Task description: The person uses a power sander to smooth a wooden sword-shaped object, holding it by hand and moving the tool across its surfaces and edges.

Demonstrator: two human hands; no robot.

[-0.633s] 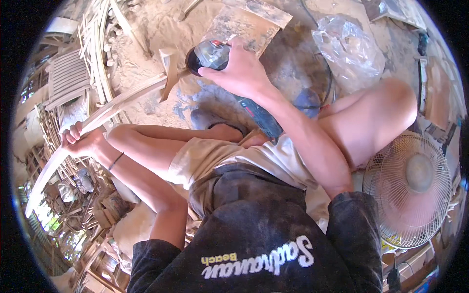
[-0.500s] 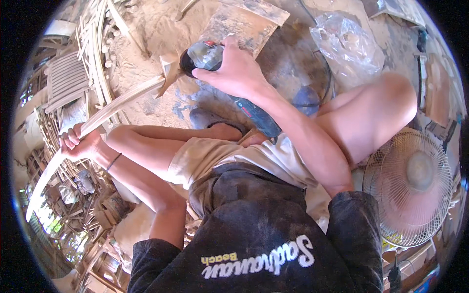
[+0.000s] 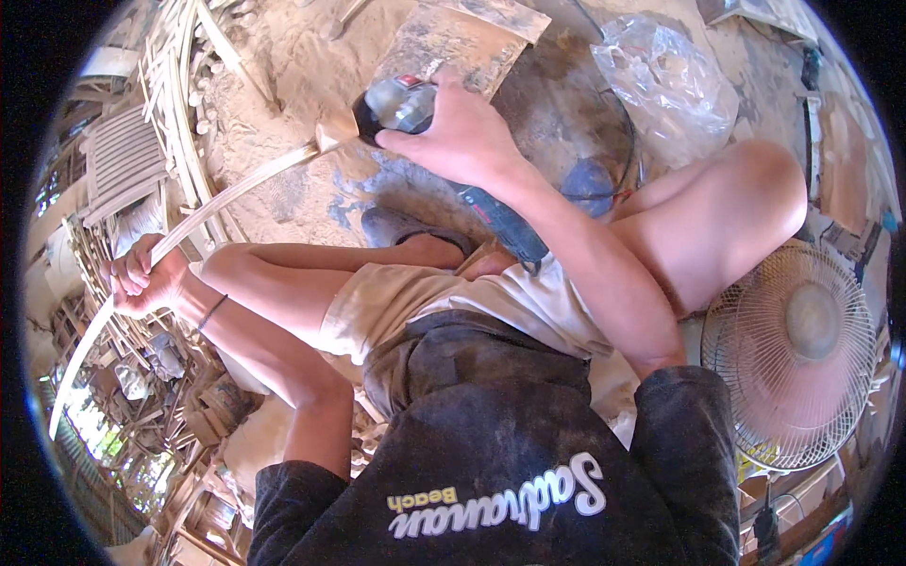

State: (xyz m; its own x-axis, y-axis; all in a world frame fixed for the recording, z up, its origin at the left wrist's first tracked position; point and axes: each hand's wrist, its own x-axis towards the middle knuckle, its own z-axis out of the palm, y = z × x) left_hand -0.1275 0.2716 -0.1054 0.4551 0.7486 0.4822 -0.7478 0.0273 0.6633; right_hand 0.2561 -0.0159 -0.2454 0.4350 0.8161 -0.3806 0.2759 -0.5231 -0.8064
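My left hand is closed around a long, thin, curved piece of pale wood, shaped like a wooden sword. Its free end sweeps down past my wrist on the left, while a wider carved part sits at the far end. My right hand grips the head of an angle grinder, whose blue body slants back toward my lap. The grinder's dark disc guard lies right against the wood's carved end; whether the disc touches it is hidden.
A dusty board lies beyond the grinder. A clear plastic bag and a dark cord are at the far right. A caged fan stands close on my right. Wood strips are piled along the left.
The wooden piece has turned about its length, so its carved end now shows narrower. My left hand has shifted slightly left, and the grinder has moved slightly right.
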